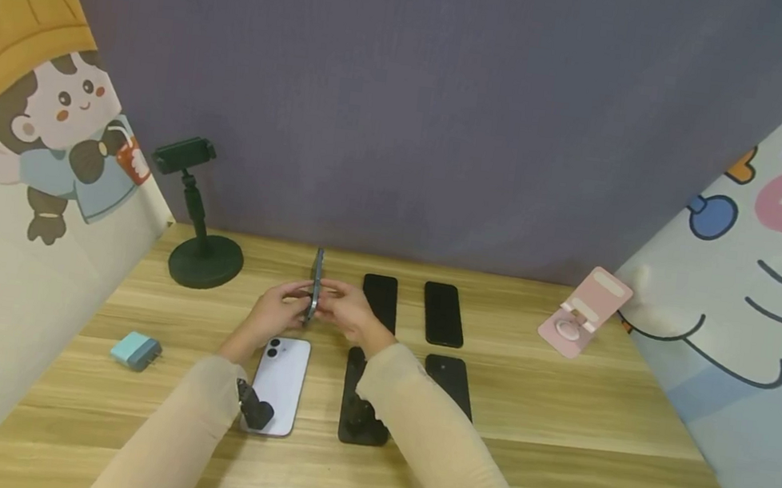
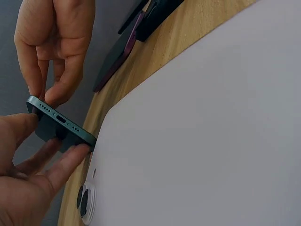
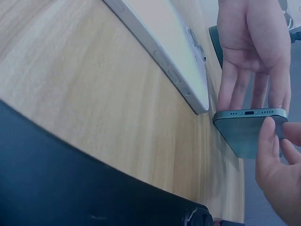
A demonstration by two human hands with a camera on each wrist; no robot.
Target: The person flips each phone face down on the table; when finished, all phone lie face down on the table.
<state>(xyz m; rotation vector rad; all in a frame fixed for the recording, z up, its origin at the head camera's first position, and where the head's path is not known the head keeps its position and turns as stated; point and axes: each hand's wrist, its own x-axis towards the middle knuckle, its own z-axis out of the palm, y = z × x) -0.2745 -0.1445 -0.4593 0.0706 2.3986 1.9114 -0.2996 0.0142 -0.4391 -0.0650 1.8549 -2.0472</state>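
Note:
A greenish phone [image 1: 316, 284] stands on its long edge between both hands, its bottom end with the charging port [image 3: 249, 113] facing the wrist cameras. My left hand [image 1: 278, 312] grips it from the left, fingers and thumb on its edges. From the right, my right hand [image 1: 350, 312] pinches it with fingertips near the lower end, also visible in the left wrist view as the upper hand [image 2: 56, 42]. Below the left wrist lies a pale lavender phone [image 1: 285, 377], face down with its camera lenses up. A black phone [image 1: 363, 422] lies beneath the right wrist.
Black phones lie behind the right arm [image 1: 385, 296] and farther right [image 1: 444, 314], with another [image 1: 452, 376] partly under the sleeve. A black stand [image 1: 204, 263] is back left, a blue charger [image 1: 136, 350] at left, and a pink folding stand [image 1: 574, 321] back right.

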